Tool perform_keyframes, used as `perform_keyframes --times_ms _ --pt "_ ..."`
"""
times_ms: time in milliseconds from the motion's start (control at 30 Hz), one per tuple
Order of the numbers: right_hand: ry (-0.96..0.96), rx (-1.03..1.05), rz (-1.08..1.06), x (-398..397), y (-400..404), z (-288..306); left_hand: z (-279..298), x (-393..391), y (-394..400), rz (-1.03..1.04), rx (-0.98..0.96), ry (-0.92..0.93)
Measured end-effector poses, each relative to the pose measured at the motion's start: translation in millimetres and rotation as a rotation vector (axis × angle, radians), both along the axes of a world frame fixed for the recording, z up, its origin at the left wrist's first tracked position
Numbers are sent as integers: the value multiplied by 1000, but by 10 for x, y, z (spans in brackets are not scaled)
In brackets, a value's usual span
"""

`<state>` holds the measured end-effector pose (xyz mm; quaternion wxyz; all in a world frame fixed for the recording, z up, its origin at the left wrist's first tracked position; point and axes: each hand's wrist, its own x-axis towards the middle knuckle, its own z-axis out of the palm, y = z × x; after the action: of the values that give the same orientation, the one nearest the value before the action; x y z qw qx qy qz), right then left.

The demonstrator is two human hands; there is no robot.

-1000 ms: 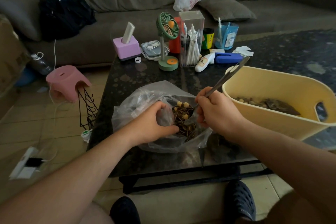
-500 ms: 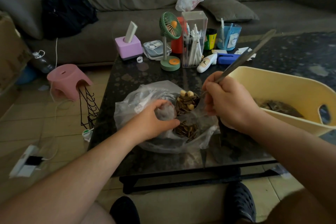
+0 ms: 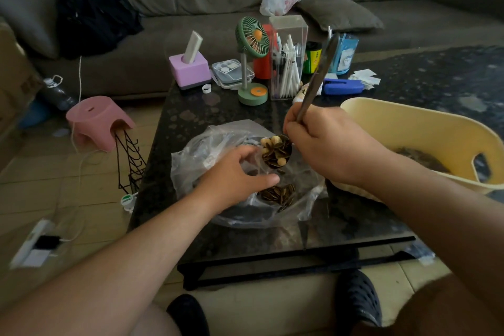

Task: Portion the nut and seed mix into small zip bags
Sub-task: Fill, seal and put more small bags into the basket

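Note:
A clear plastic bag (image 3: 212, 150) lies crumpled on the dark table in front of me, with a heap of striped seeds (image 3: 278, 195) inside it. My left hand (image 3: 234, 174) grips the bag's edge and holds it open. My right hand (image 3: 324, 144) grips a metal spoon (image 3: 316, 76) by its long handle, which points up and away. The spoon's bowl (image 3: 275, 153) is full of seeds and pale nuts and tilts over the bag's mouth. A yellow tub (image 3: 403, 128) on the right holds more of the mix (image 3: 420, 157).
Behind the bag stand a green desk fan (image 3: 252, 63), a clear pen holder (image 3: 286, 60), a pink tissue box (image 3: 189, 69) and a blue stapler (image 3: 342, 86). A pink stool (image 3: 98, 123) and a black wire rack (image 3: 129, 161) sit left of the table. The sofa runs along the back.
My right hand has lifted the loaded spoon out of the bag's seeds and swung its handle upright, tipping the bowl over the bag's mouth. My left hand has stayed on the bag.

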<state>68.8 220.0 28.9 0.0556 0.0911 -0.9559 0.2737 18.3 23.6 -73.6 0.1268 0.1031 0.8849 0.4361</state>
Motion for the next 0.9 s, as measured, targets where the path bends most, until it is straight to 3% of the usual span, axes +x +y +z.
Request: perform_keyframes --times_ms 333,533,900 --pt "113 273 69 -48 -89 -50 -65 5 77 70 -61 73" --pt "50 283 135 -96 -42 -42 -119 -24 97 96 -23 -50" --pt "161 322 152 -43 -25 -34 -113 5 112 128 23 60"
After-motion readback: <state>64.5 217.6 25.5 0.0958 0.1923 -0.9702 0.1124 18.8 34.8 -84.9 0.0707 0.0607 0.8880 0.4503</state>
